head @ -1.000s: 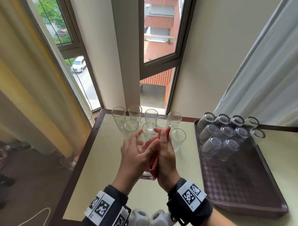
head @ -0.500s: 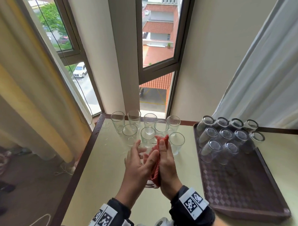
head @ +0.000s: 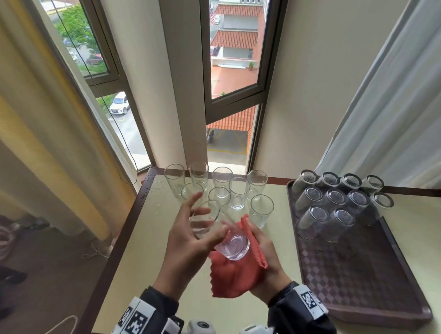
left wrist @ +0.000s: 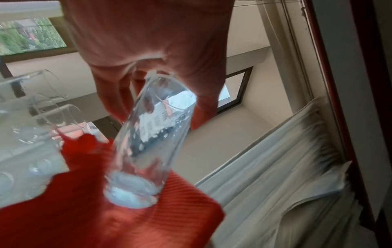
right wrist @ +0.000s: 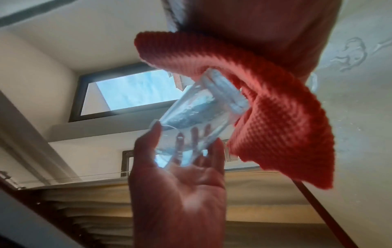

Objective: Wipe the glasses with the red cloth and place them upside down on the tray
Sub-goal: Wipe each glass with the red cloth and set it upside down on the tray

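Observation:
A clear glass [head: 233, 244] hangs tilted over the table, base towards me and mouth pointing away. My left hand [head: 202, 226] grips its upper part, thumb on the near side and spread fingers behind; the right wrist view shows this hand [right wrist: 178, 184] round the glass [right wrist: 197, 117]. My right hand [head: 264, 245] holds the red cloth [head: 235, 277] cupped against the glass's base and right side. Seen from the left wrist, the glass [left wrist: 148, 142] stands on the cloth [left wrist: 106, 218]. Several wiped glasses [head: 336, 198] sit upside down at the far end of the brown tray [head: 360, 284].
Several upright glasses [head: 238, 192] are grouped at the back of the pale table [head: 146, 251], just beyond my hands. Water drops lie near the table's left edge. Windows and curtains stand behind. The near half of the tray is bare.
The glass was upright between both hands with the cloth bunched at its side. It has tipped so that its base faces me, and the cloth has spread out under it.

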The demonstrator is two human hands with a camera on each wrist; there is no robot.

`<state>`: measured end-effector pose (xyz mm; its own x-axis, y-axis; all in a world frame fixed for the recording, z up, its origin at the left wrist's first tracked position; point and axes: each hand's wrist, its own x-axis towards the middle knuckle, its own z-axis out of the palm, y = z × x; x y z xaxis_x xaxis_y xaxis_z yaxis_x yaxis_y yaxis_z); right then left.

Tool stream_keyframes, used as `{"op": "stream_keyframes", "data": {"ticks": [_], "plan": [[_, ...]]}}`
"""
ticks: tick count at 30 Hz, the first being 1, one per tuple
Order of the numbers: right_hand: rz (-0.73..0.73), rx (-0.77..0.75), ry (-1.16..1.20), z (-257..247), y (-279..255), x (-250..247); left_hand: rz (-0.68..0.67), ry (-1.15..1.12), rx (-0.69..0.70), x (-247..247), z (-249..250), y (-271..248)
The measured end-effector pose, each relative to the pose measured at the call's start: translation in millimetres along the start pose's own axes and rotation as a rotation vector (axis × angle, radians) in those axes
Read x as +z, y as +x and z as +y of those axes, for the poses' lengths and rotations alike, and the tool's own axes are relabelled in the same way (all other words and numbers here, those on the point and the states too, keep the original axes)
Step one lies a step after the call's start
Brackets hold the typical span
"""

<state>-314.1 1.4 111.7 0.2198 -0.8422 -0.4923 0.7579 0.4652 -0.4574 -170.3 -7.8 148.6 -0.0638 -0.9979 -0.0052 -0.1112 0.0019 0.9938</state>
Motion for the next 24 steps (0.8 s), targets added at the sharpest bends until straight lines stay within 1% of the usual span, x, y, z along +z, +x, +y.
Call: {"op": "stream_keyframes", "data": {"ticks": [1,3,5,7,9,10,11,12,13,15,16,17,18,19,21,22,23,24], "plan": [[0.003,-0.055,-0.002,-3,1,-2,-0.037,-0.020,-0.016,-1,-1,-1],[0.017,-0.177,-0.093,-7,-1,-2,-0.103,-0.075,-0.085,1,-4,-3],[0.049,-0.324,-0.241,-7,-5,2,-0.087,-0.157,-0.148,6,-7,-5],[0.070,-0.564,-0.485,0,-9,6,-0.034,-0.236,-0.226,9,-10,-4],[0.113,-0.893,-0.852,5,-11,6,-0.059,-0.311,-0.306,8,-8,-2],[0.095,-1.020,-0.974,8,-10,5,-0.077,-0.327,-0.317,8,-6,-2],[0.078,-1.076,-0.994,9,-10,5,-0.076,-0.318,-0.307,7,-4,-2],[0.079,-1.073,-0.935,9,-9,5,-0.053,-0.288,-0.273,8,-1,-3],[0.105,-1.001,-0.798,7,-10,9,-0.017,-0.246,-0.212,9,0,-4],[0.159,-0.791,-0.544,1,-11,18,0.035,-0.188,-0.071,11,4,-8],[0.181,-0.697,-0.516,0,-9,20,0.046,-0.171,-0.035,12,4,-9],[0.201,-0.657,-0.555,0,-7,20,0.054,-0.175,-0.036,11,3,-10],[0.207,-0.678,-0.617,1,-6,21,0.062,-0.200,-0.067,9,3,-9],[0.205,-0.769,-0.708,2,-5,21,0.068,-0.235,-0.115,6,2,-8],[0.143,-1.058,-0.950,4,-7,20,0.031,-0.307,-0.214,1,3,-3],[0.082,-1.157,-1.016,6,-8,19,0.010,-0.325,-0.238,-1,3,-2],[0.054,-1.193,-1.018,7,-7,16,0.002,-0.323,-0.230,-2,4,-1],[0.064,-1.162,-0.959,6,-6,17,0.012,-0.299,-0.193,-2,4,-1]]}}
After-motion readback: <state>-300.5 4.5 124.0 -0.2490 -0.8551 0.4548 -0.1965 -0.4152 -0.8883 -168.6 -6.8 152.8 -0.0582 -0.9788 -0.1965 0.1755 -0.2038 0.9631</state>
